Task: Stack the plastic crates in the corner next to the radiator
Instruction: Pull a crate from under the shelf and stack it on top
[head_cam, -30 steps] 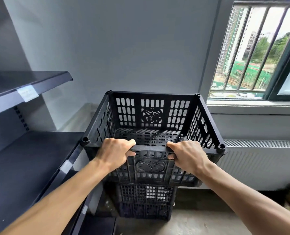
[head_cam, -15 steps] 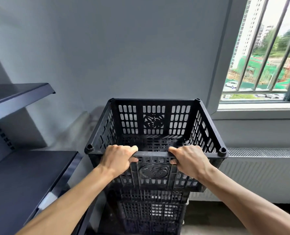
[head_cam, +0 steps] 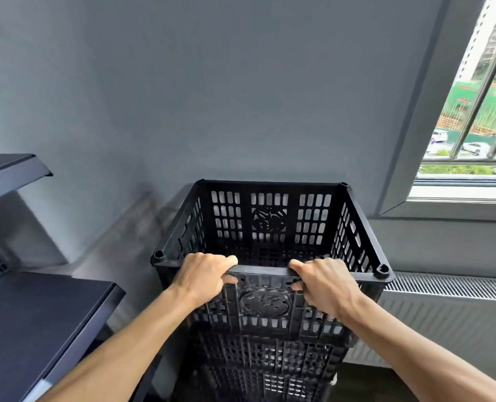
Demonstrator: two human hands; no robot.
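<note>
A black slotted plastic crate (head_cam: 270,219) sits on top of a stack of black crates (head_cam: 267,364) in the corner by the grey wall. My left hand (head_cam: 203,275) grips the near rim of the top crate, left of the middle. My right hand (head_cam: 325,282) grips the same rim to the right, fingers curled under it. The top crate is empty inside. The white radiator (head_cam: 444,320) stands directly to the right of the stack, under the window.
Dark metal shelves (head_cam: 38,320) stand close on the left, with an upper shelf (head_cam: 11,169) above. A barred window (head_cam: 473,126) and its sill are at the upper right. A strip of floor shows below the radiator.
The top crate has come down onto the stack and nearer the wall. Both hands keep their grip on its near rim. The view has tilted up.
</note>
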